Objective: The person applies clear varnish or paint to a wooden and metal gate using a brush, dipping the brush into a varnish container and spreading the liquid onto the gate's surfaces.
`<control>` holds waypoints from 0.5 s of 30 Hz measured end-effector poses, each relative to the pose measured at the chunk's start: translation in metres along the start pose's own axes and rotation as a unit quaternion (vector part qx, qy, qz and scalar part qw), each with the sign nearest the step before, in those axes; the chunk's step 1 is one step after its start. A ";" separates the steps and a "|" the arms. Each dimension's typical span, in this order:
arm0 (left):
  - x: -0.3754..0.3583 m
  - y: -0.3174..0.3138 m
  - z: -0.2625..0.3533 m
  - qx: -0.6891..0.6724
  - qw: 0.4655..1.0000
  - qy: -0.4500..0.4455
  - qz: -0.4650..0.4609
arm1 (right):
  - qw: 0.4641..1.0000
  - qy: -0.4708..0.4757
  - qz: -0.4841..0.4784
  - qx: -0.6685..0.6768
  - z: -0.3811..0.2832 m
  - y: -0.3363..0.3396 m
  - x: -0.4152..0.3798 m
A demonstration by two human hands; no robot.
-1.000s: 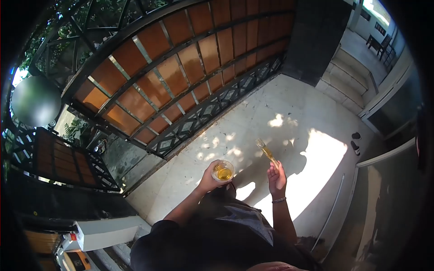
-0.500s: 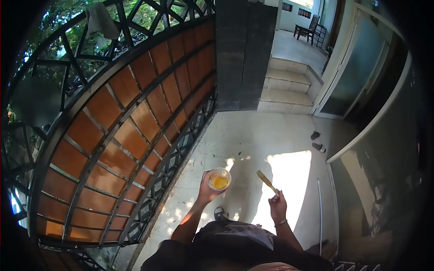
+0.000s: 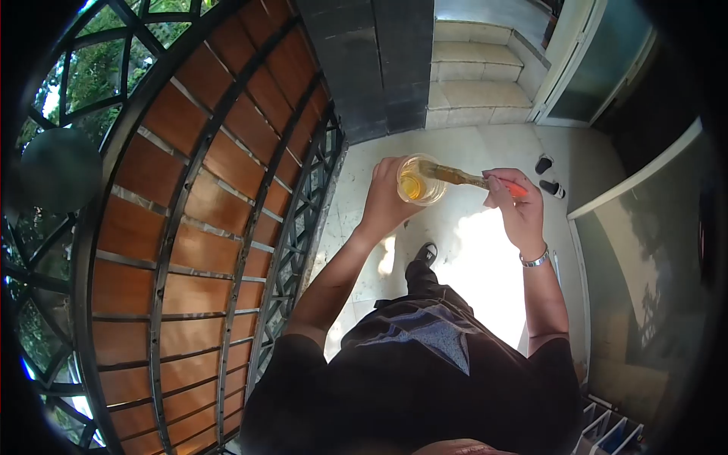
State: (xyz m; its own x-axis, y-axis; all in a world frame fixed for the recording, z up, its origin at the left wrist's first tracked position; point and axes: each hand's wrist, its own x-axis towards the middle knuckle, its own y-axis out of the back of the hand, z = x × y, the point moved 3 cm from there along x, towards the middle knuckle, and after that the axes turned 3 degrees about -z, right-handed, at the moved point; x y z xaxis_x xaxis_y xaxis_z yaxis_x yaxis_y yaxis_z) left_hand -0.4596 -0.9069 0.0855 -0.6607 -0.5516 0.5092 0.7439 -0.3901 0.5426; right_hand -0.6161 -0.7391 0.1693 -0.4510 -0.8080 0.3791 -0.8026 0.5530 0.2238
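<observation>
My left hand is wrapped round a clear plastic cup with amber liquid in the bottom. From the right, my right hand grips a paintbrush by its orange-ended handle. The brush lies nearly level, its bristle end overlapping the cup's rim in this view. Both hands are held out in front of my chest, well above the floor.
A gate of orange-brown panels in a black metal frame curves along my left. Tiled steps rise ahead beside a dark pillar. Slippers lie near the glass door on the right. Sunlight falls on the pale floor.
Both hands have risen and come closer together. The brush has swung from beside the cup to its rim. My view has shifted, with the gate now nearer.
</observation>
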 end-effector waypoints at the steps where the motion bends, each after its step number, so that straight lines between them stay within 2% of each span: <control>1: 0.023 -0.006 -0.012 -0.005 1.000 0.007 -0.005 | 0.999 0.001 -0.045 -0.019 0.011 0.000 0.030; 3: 0.071 -0.009 -0.033 0.000 1.000 0.013 -0.005 | 0.993 -0.004 -0.108 -0.041 0.038 0.001 0.091; 7: 0.174 -0.018 -0.065 -0.021 0.999 0.011 -0.027 | 0.989 -0.012 -0.138 -0.042 0.084 0.003 0.217; 9: 0.228 -0.020 -0.077 -0.047 0.997 0.022 -0.053 | 0.994 -0.021 -0.100 0.023 0.107 0.001 0.282; 11: 0.286 -0.019 -0.095 -0.073 0.996 0.026 -0.039 | 0.995 -0.022 -0.074 0.065 0.120 0.007 0.345; 12: 0.314 -0.019 -0.106 -0.097 0.994 0.040 -0.035 | 0.995 -0.013 -0.075 0.060 0.127 0.013 0.378; 14: 0.385 -0.014 -0.126 -0.090 0.996 0.012 -0.014 | 0.994 0.011 -0.024 0.102 0.142 0.028 0.441; 15: 0.421 -0.007 -0.130 -0.137 0.990 0.003 -0.007 | 0.992 0.044 0.008 0.116 0.143 0.037 0.467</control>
State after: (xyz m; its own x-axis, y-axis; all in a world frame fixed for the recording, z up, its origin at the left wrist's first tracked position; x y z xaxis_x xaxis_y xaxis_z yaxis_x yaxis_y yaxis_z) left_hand -0.7301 -1.2327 0.2092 -0.6708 -0.5490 0.4986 0.7348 -0.5830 0.3466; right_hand -0.9125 -1.1254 0.2262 -0.4364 -0.7732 0.4601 -0.8686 0.4954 0.0087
